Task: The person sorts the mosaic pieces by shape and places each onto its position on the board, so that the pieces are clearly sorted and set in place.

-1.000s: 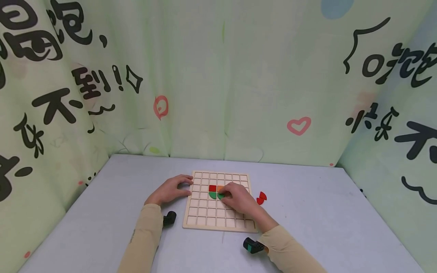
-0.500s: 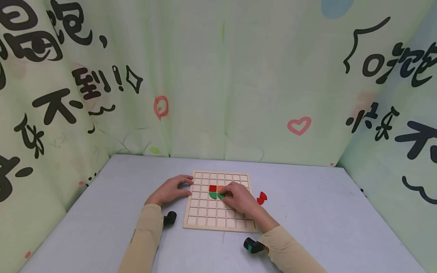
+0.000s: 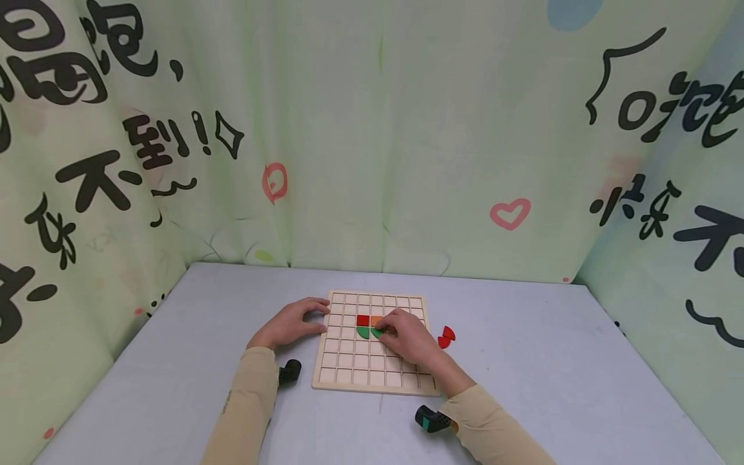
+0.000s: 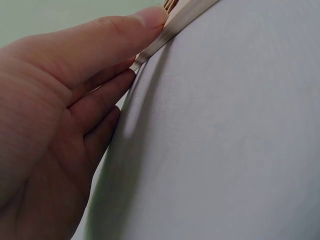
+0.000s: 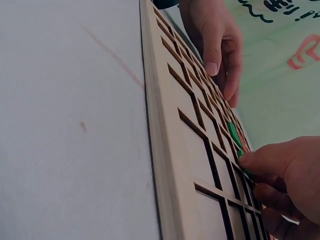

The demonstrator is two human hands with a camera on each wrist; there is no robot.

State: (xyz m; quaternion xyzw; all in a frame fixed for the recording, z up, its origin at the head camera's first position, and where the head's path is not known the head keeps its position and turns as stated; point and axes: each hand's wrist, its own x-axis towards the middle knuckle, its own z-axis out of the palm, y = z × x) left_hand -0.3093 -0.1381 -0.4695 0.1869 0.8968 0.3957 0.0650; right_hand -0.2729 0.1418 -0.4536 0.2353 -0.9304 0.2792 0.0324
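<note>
A square wooden grid board (image 3: 343, 361) lies on the table. My left hand (image 3: 293, 325) touches its left edge, thumb and fingers spread apart; in the left wrist view the thumb (image 4: 150, 19) meets the board's rim. Over the middle cells, my right hand (image 3: 409, 337) pinches a green quarter-circle piece (image 3: 376, 333) between thumb and curled fingers. That piece sits at its cell, partly covered by the fingertips. Beside it lies another green quarter-circle piece (image 3: 363, 332). Behind these are a red square piece (image 3: 363, 320) and an orange piece (image 3: 375, 320), the latter partly hidden by the hand.
Two red rounded pieces, one upper (image 3: 449, 332) and one lower (image 3: 444, 342), lie on the white table (image 3: 523, 361) right of the board. Black wrist-worn devices show at the left wrist (image 3: 289, 372) and the right wrist (image 3: 431, 419). A printed curtain (image 3: 436, 142) surrounds the table.
</note>
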